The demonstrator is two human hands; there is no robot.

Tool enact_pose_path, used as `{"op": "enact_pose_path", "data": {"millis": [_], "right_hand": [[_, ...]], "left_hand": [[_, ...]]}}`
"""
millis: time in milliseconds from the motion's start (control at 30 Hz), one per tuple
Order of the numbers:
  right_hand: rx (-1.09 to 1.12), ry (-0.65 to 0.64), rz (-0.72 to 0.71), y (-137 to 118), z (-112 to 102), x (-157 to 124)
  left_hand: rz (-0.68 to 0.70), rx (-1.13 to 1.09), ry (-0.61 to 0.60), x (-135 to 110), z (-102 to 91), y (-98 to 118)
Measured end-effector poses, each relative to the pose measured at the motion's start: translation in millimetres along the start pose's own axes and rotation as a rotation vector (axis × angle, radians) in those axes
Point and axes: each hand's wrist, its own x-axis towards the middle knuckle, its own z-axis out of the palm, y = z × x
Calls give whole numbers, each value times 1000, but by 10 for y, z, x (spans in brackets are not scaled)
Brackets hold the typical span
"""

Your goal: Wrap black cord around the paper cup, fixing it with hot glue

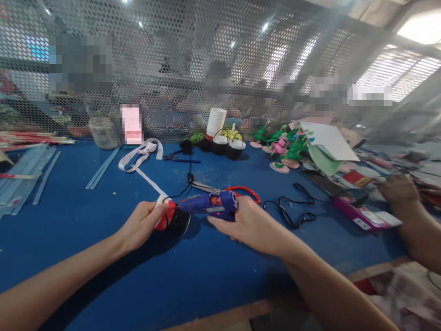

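Observation:
In the head view my left hand (140,224) is closed on a small red-and-black paper cup (179,224), tipped on its side just above the blue table. A white ribbon (150,179) runs from the cup back to a loose coil. My right hand (253,225) grips a blue hot glue gun (211,205), its small red light lit. The gun's nozzle points left and meets the cup beside my left thumb; whether it touches I cannot tell. Behind the gun lie scissors with orange-red handles (251,189). A thin black cord (190,177) lies near their blades.
At the back stand a stack of white cups (216,122), two small black-and-white buckets (235,148) and a clear jar (102,132). Glue sticks (32,177) lie left. Green craft plants (292,149) and a purple power strip (360,214) are right, near another person's arm (418,220).

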Motion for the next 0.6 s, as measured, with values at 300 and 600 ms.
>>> {"op": "enact_pose_path", "data": {"millis": [300, 600], "right_hand": [[-8, 2, -42, -12, 12, -26], [-19, 14, -117, -41, 64, -71]], "left_hand": [[11, -1, -7, -6, 7, 17], [5, -17, -4, -2, 1, -20]]}}
